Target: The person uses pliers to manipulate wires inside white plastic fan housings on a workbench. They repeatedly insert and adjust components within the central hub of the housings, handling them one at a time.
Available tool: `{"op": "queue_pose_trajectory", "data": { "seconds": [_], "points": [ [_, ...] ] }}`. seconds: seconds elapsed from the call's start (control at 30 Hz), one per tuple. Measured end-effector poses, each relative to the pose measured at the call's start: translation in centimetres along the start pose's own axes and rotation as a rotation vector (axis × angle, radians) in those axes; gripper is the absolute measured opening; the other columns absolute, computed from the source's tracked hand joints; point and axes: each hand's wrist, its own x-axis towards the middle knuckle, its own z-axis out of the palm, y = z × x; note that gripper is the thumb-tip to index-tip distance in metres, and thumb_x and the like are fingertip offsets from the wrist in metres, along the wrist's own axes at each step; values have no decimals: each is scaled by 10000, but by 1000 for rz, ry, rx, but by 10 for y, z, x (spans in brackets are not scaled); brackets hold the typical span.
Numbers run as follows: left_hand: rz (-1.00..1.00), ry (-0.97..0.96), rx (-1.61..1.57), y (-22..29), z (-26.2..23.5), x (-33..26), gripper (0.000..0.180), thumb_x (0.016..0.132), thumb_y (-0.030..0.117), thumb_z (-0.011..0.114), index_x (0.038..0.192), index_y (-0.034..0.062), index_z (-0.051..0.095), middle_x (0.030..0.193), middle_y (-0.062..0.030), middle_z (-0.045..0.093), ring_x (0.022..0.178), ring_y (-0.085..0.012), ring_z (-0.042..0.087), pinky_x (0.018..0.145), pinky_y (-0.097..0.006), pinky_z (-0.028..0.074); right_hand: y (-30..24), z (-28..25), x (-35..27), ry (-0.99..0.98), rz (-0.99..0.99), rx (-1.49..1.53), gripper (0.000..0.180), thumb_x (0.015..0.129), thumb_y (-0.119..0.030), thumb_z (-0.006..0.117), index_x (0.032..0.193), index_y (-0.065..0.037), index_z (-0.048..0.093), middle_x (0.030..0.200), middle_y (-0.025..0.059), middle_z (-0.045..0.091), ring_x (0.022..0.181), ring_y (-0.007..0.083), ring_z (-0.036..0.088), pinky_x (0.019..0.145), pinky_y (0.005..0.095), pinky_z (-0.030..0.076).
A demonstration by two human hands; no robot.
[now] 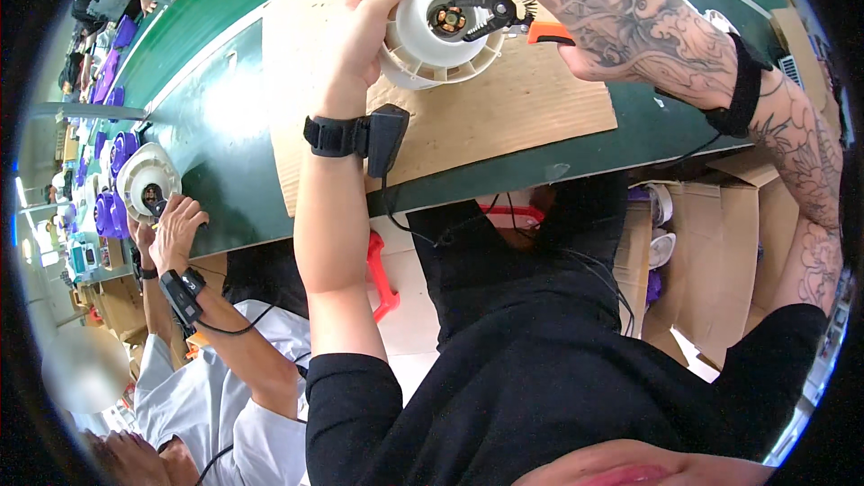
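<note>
A white round plastic housing [439,56] with a ribbed outer ring is held over a cardboard sheet [540,108]. My left hand [367,31] grips it along its left side, with fingers partly hidden behind it. Inside its central opening sits a dark round part with copper-coloured coils [447,21]. My right hand [612,18] is closed around the orange handles of black-headed wire strippers [504,7]. Their jaws reach into the opening, by the right side of the coils. Whether they bite on anything is too small to tell.
On my left, a co-worker's hand [180,229] works at a similar white housing [144,175]. Purple and white parts [112,211] line the green bench [229,117] beyond. Open cardboard boxes [711,261] stand below the bench at right. A black cable hangs from my left wrist device [387,139].
</note>
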Motion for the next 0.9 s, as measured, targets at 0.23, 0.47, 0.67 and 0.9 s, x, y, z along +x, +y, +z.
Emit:
{"op": "queue_pose_trajectory", "data": {
  "seconds": [0.23, 0.47, 0.67, 0.9],
  "points": [
    [-14, 95, 42, 3, -13, -19, 467, 875, 363, 783, 1072, -52, 697, 952, -113, 716, 842, -166, 681, 718, -293, 556, -10, 8, 18, -5, -74, 109, 538, 641, -361, 778, 1030, -39, 592, 959, 133, 593, 915, 300, 573, 827, 444, 401],
    [26, 23, 37, -1, 7, 0, 474, 885, 362, 768, 1083, -61, 689, 946, -121, 715, 833, -171, 683, 723, -296, 562, 4, 12, 7, -76, -42, 223, 511, 671, -368, 772, 1031, -49, 601, 957, 126, 603, 917, 307, 580, 829, 456, 406],
    [45, 145, 6, -20, -17, -5, 527, 857, 397, 788, 1112, -49, 672, 986, -118, 704, 923, -186, 676, 763, -324, 564, 8, 32, 21, -57, -131, 426, 488, 696, -374, 766, 1032, -57, 609, 956, 120, 611, 918, 313, 587, 830, 466, 411],
    [258, 428, 28, -24, -29, -10, 437, 882, 338, 787, 1127, -11, 691, 990, -78, 726, 916, -169, 672, 848, -305, 525, 3, 29, 38, 26, -165, 413, 452, 736, -386, 755, 1032, -70, 623, 951, 112, 625, 922, 323, 598, 829, 484, 421]
  ]
}}
